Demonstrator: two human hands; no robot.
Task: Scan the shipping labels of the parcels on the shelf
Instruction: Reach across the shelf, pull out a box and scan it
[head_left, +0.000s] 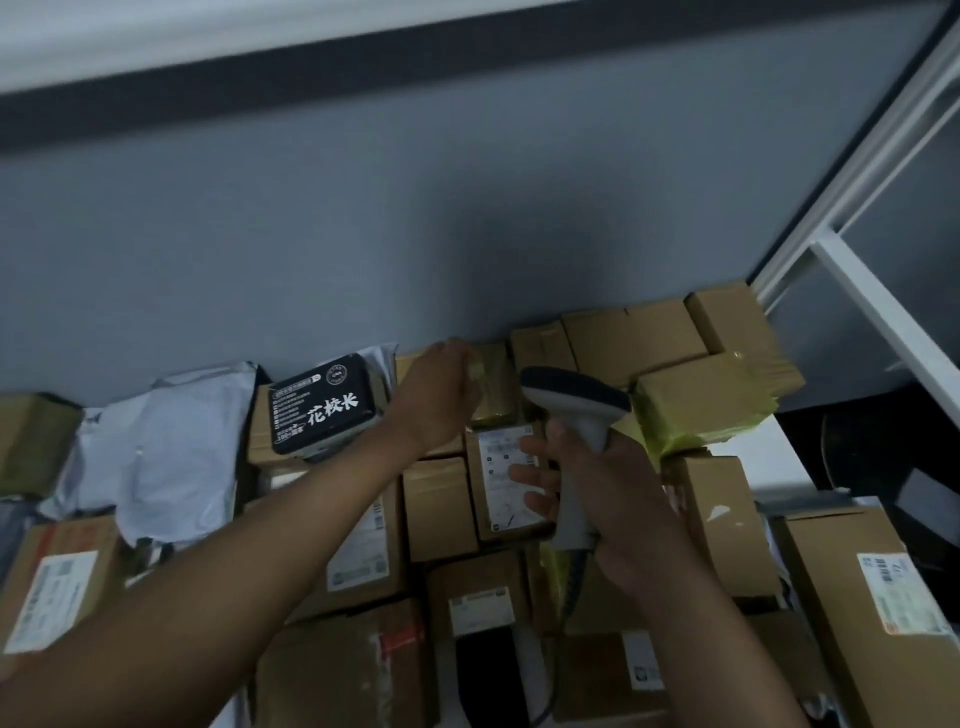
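Observation:
Many brown cardboard parcels fill the shelf. My right hand (597, 488) grips the handle of a grey handheld barcode scanner (576, 415), its dark head pointing left and away from me. Under the scanner lies a small carton with a white shipping label (501, 467). My left hand (441, 395) reaches to the back of the shelf and holds a small tape-wrapped brown parcel (493, 384) against the wall; its fingertips are hidden behind the parcel's top.
A black box with white characters (322, 405) sits left of my left hand. White and grey poly mailers (171, 447) lie further left. A yellow-taped carton (701, 410) is at the right, beside the white shelf frame (883, 312). A grey wall (415, 234) rises behind.

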